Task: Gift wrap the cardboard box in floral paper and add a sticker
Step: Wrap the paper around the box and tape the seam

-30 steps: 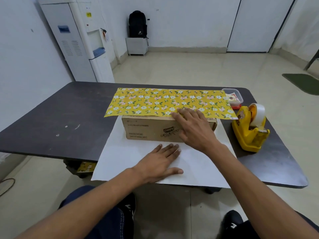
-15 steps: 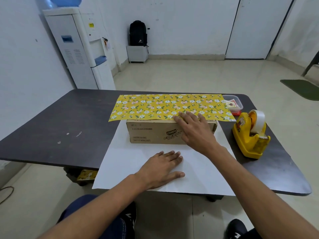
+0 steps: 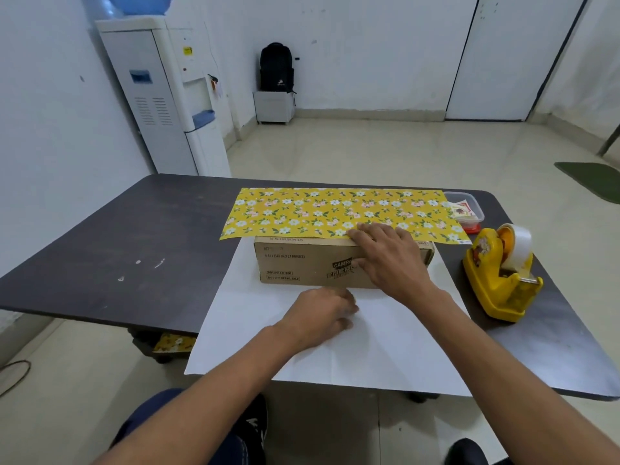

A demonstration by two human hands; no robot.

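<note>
Two hands on the job: the right hand (image 3: 392, 260) lies spread over the cardboard box (image 3: 302, 263), straight fingers pressing the edge of the floral paper (image 3: 302, 209) down on the box top, thumb against the printed front face. The box sits mid-worktop (image 3: 134, 246) on the sheet's white underside (image 3: 396, 333), which runs toward the person and overhangs the near edge. The yellow flowered side is folded across the box top from the far side. The left hand (image 3: 322, 317) rests on the white paper just in front of the box; its fingers are blurred, so I cannot tell whether they lie flat or pinch the sheet. To the right stands a yellow tape dispenser (image 3: 500, 273), and behind it a small clear plastic tub (image 3: 468, 206) at the paper's far corner.
</note>
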